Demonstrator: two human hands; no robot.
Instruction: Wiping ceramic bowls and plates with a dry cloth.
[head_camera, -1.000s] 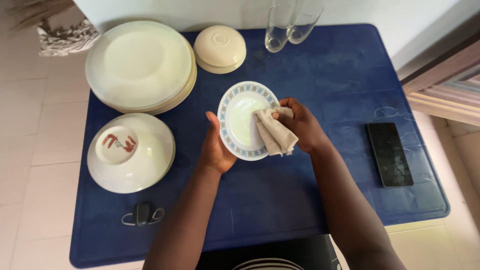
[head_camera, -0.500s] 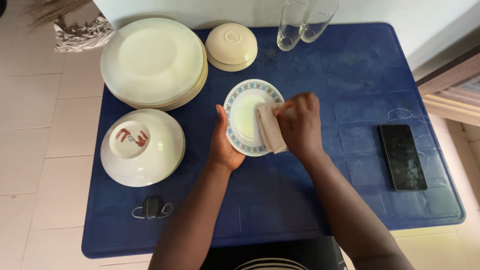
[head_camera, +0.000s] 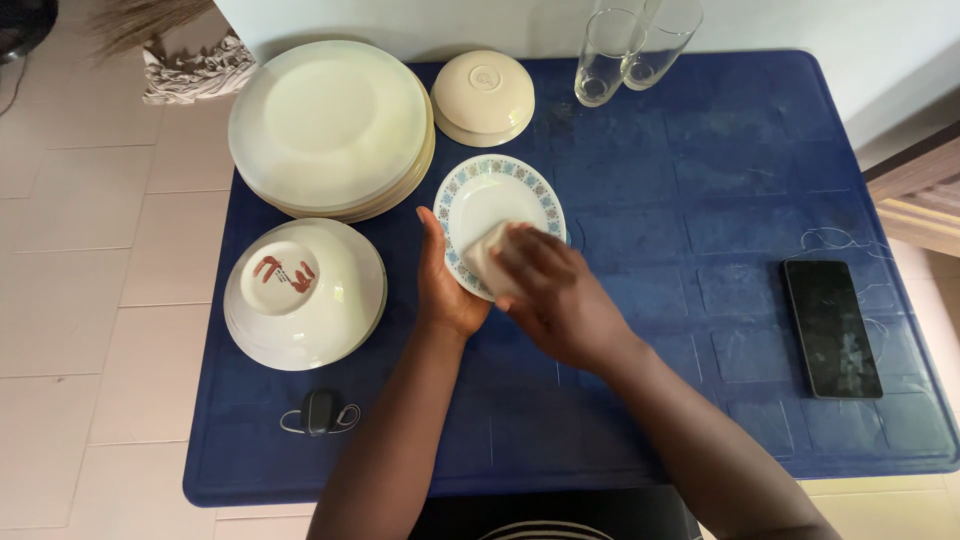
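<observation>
My left hand (head_camera: 445, 285) grips the near-left rim of a small white plate with a blue patterned border (head_camera: 497, 196), holding it tilted above the blue table. My right hand (head_camera: 555, 295) presses a beige cloth (head_camera: 484, 254) against the plate's lower face, covering the near half of the plate. Most of the cloth is hidden under my fingers.
A stack of cream dinner plates (head_camera: 330, 125) sits at the back left of the blue table (head_camera: 650, 200). Upturned cream bowls (head_camera: 303, 292) stand at the left, a smaller upturned bowl (head_camera: 483, 97) behind. Two glasses (head_camera: 632, 48) at the back, a black phone (head_camera: 832, 327) right, a small black device (head_camera: 319, 411) near the front-left edge.
My right hand has slid the cloth from the plate's right side down to its near-left part. The cloth is now bunched under my fingers instead of hanging loose.
</observation>
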